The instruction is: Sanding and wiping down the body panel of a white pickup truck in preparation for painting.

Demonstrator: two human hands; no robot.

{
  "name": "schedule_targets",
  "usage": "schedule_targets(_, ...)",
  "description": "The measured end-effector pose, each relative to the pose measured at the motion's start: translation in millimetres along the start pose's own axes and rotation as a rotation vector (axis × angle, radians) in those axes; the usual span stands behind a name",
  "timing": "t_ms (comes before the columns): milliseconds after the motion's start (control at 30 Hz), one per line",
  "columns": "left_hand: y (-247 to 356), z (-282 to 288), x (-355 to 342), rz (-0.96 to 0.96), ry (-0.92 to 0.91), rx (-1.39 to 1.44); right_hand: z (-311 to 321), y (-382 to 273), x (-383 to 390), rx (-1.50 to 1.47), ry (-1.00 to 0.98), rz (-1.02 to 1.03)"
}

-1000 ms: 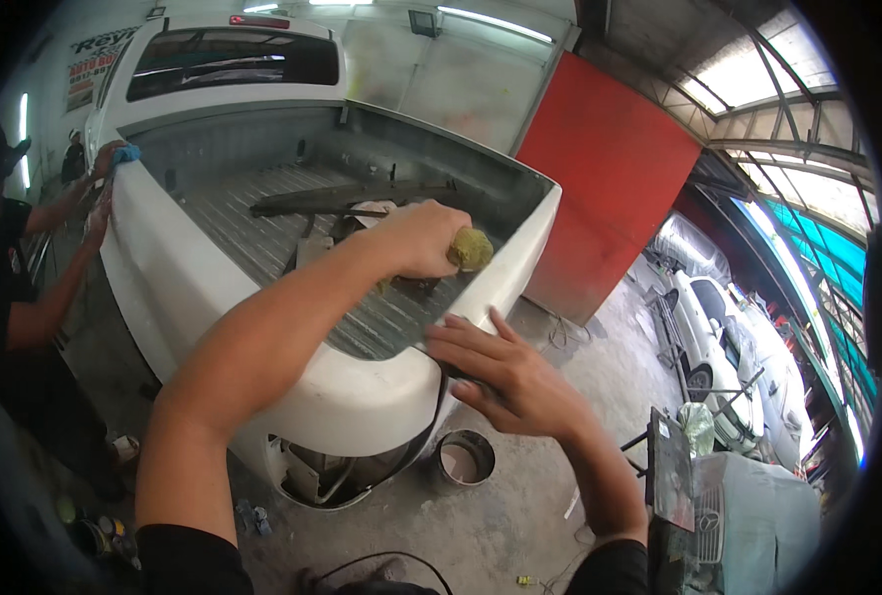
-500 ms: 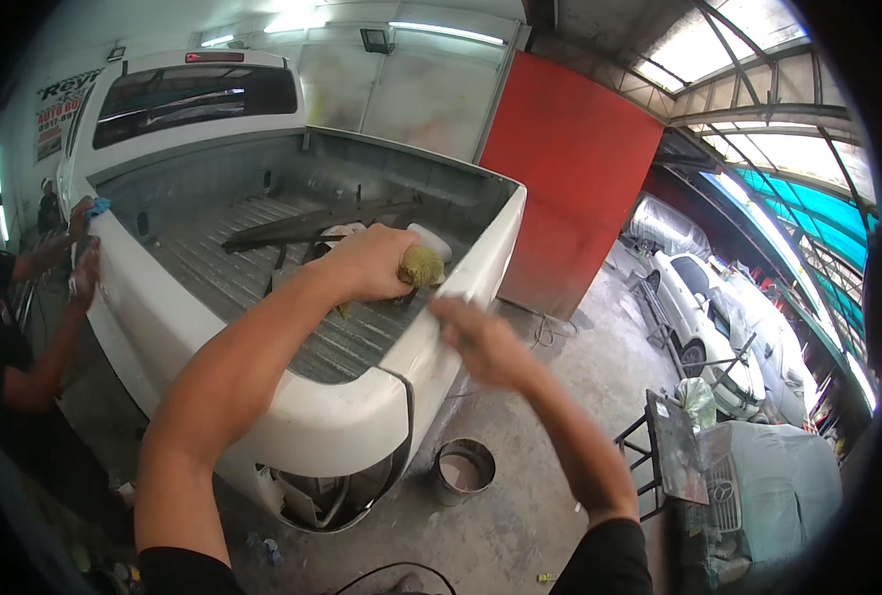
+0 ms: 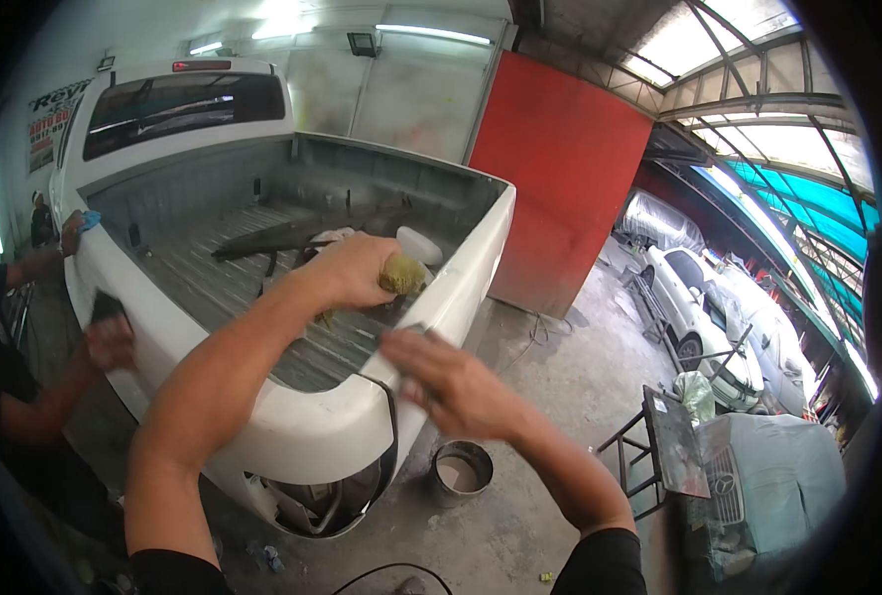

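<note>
Over the bed side of a white pickup truck, my left hand is closed round a wadded olive-yellow cloth, part of which hangs below my palm. My right hand lies against the white top edge of the truck bed near its rear corner, fingers bent over a thin grey piece. Motion blur and my fingers hide what that piece is. Below my right forearm, a dark bucket of murky liquid stands on the floor.
On the left, a co-worker's hand holds a dark block by the truck's side; their other hand is by a blue cloth. Dark trim pieces lie in the bed. A black stand and covered cars are at right.
My right hand has moved left and slightly down along the truck's edge. My left hand keeps its hold on the cloth. The co-worker's lower hand has moved down, and the view has shifted slightly.
</note>
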State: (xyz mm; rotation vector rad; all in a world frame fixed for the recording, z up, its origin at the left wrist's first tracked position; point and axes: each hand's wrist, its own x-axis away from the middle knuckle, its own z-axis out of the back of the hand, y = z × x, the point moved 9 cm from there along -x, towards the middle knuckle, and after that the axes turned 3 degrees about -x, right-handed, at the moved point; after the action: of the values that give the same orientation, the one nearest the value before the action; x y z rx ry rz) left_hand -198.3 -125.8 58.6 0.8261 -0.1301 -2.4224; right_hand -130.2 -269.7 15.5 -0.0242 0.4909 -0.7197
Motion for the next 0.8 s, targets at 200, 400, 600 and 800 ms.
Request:
schedule_targets(200, 19, 4, -2, -0.02, -0.019, -0.012, 34, 158, 4, 0.061, 0.121, -0.238)
schedule_targets(400, 9, 10, 4, -0.009, 0.047, -0.03, 38, 207, -13, 0.181, 0.111, -0.462)
schedule_targets(600, 1, 17, -8, 0.111, 0.005, 0.015, 7, 4, 10, -0.076, 0.043, -0.033)
schedule_targets(800, 36, 13, -10, 0.104, -0.04, 0.021, 18, 34, 22, 0.074, 0.026, -0.18)
